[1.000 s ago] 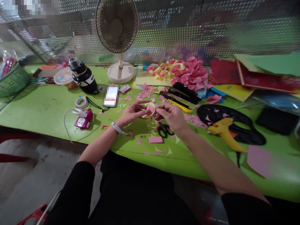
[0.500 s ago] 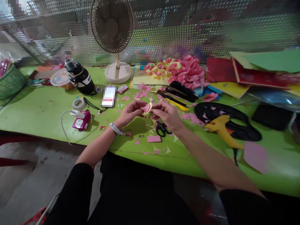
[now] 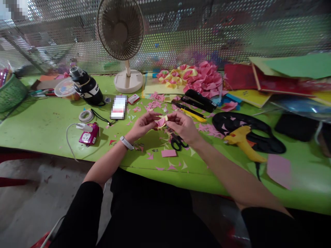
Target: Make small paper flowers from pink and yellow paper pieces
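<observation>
Between both hands is a small pink and yellow paper flower (image 3: 161, 122), held just above the green table. My left hand (image 3: 144, 124) pinches its left side, with a white band on the wrist. On the flower's right edge, the fingers of my right hand (image 3: 182, 126) are closed. Black-handled scissors (image 3: 177, 143) lie under and in front of my right hand, their blades partly hidden. A pink paper rectangle (image 3: 169, 153) rests nearer the table's front edge. Pink paper scraps (image 3: 155, 100) are scattered around.
Behind the hands lie a heap of pink paper flowers (image 3: 207, 79), a black stapler (image 3: 199, 100) and a yellow cutter (image 3: 193, 113). A yellow glue gun (image 3: 244, 143) lies at right on a black palette (image 3: 271, 139). Left stand a fan (image 3: 128, 82), a bottle (image 3: 86, 88) and a purple socket (image 3: 89, 135).
My right hand has closed in on the flower's right side, and the flower has turned slightly in the fingers. The whole view has shifted a little.
</observation>
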Available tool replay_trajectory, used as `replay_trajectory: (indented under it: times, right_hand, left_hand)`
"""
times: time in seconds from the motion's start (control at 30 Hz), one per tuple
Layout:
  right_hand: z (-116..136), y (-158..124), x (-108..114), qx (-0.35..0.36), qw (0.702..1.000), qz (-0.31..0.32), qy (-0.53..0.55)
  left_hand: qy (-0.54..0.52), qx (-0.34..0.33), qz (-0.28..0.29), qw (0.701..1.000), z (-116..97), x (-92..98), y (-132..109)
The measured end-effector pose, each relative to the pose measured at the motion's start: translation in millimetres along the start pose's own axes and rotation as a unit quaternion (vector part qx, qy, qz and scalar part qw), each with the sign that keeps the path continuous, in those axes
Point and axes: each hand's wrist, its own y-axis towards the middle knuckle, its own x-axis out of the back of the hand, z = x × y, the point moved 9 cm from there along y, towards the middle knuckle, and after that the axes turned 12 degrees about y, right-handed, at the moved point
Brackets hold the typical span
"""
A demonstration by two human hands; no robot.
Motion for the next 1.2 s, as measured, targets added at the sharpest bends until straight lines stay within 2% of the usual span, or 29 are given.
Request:
replay_trajectory:
  times: [0.4,0.57,0.77,0.9,1.03,1.2]
  right_hand:
    - [-3.2,0.0,0.3,-0.015,1.0,0.007,0.011]
    - [-5.4,1.4,0.8,-0.001,1.0,0.016,0.004]
    - [-4.4,1.6,1.7,0.012,1.0,0.013,-0.022]
    - [-2.8,-0.3,4.3,0.027,0.997,-0.009,-0.078]
    - [8.4,-3.0,0.2,0.073,0.988,-0.009,-0.136]
    - [32.4,-8.5,-11.3,0.19,0.963,0.019,-0.189]
  left_hand:
    - [0.011,-0.017,0.009,1.0,-3.9,-2.0,-1.0]
    - [0.013,-0.007,0.007,1.0,-4.4,-2.1,-1.4]
    - [0.028,-0.012,0.015,0.999,-7.8,-4.5,-2.3]
    - [0.045,-0.03,0.022,0.998,-11.3,-6.2,-3.2]
    - [0.044,-0.03,0.022,0.998,-13.0,-5.9,-3.5]
    - [0.025,-0.02,0.005,0.999,-10.7,-0.9,-2.5]
